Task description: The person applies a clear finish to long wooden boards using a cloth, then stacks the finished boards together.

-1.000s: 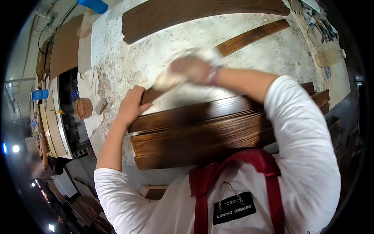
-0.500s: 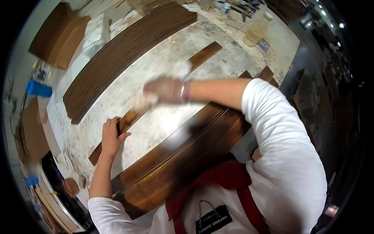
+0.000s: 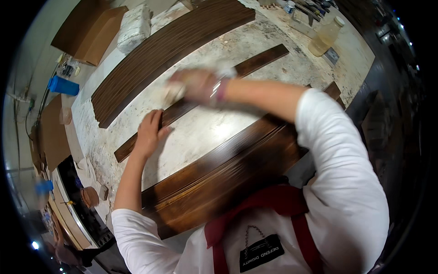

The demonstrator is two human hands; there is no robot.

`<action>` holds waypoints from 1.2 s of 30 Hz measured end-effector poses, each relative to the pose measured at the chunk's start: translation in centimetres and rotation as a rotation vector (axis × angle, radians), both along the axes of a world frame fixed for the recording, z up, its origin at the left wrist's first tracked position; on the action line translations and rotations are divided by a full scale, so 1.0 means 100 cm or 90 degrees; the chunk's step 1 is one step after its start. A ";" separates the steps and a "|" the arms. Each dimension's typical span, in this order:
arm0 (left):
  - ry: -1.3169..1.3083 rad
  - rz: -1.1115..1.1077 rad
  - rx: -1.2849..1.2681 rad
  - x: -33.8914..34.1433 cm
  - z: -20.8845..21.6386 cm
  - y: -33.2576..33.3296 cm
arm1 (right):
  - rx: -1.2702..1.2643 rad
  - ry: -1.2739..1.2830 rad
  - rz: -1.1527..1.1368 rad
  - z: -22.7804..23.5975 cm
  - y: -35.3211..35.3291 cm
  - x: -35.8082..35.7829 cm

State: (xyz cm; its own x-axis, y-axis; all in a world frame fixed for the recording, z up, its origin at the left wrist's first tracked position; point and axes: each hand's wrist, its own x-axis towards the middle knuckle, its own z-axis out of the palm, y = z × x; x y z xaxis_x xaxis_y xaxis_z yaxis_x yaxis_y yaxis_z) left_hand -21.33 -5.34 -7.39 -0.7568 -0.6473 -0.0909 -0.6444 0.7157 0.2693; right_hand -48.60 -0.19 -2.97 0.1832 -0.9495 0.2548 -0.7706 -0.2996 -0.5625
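Observation:
A long, narrow dark-brown wood strip (image 3: 262, 60) lies slantwise across the stained white tabletop (image 3: 200, 137). My left hand (image 3: 149, 133) grips it toward its near-left end, fingers over the far edge and thumb on the near side. Farther along the strip, my right hand (image 3: 198, 86) is smeared by motion and closed around a pale wad that looks like a rag (image 3: 174, 93). The rag is at the strip's surface; whether it touches is too blurred to tell. Between the strip and my body lie wide, glossy brown moulded boards (image 3: 228, 169).
A row of dark wood strips (image 3: 173, 55) lies along the far side. At the far right stand a jar of yellowish liquid (image 3: 326, 36) and a tool box (image 3: 303, 23). A white block (image 3: 134, 29), an open cardboard box (image 3: 91, 32) and a blue cup (image 3: 64, 85) are at the left.
The view has shifted. My right hand with the rag remains over the strip, still blurred, while my left hand keeps its grip. A yellowish-brown patch on the strip now looks evenly dark.

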 end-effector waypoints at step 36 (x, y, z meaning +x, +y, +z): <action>0.183 -0.004 0.129 -0.004 0.103 0.155 | 0.006 -0.320 -0.222 -0.008 0.117 -0.266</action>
State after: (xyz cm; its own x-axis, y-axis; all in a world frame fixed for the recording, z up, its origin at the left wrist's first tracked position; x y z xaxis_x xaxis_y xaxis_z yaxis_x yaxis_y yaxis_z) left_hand -21.78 10.20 2.87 -0.7743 -0.6328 0.0010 -0.5166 0.6330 0.5765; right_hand -75.23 11.49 -3.78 -0.2793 -0.9345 0.2208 -0.4624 -0.0706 -0.8838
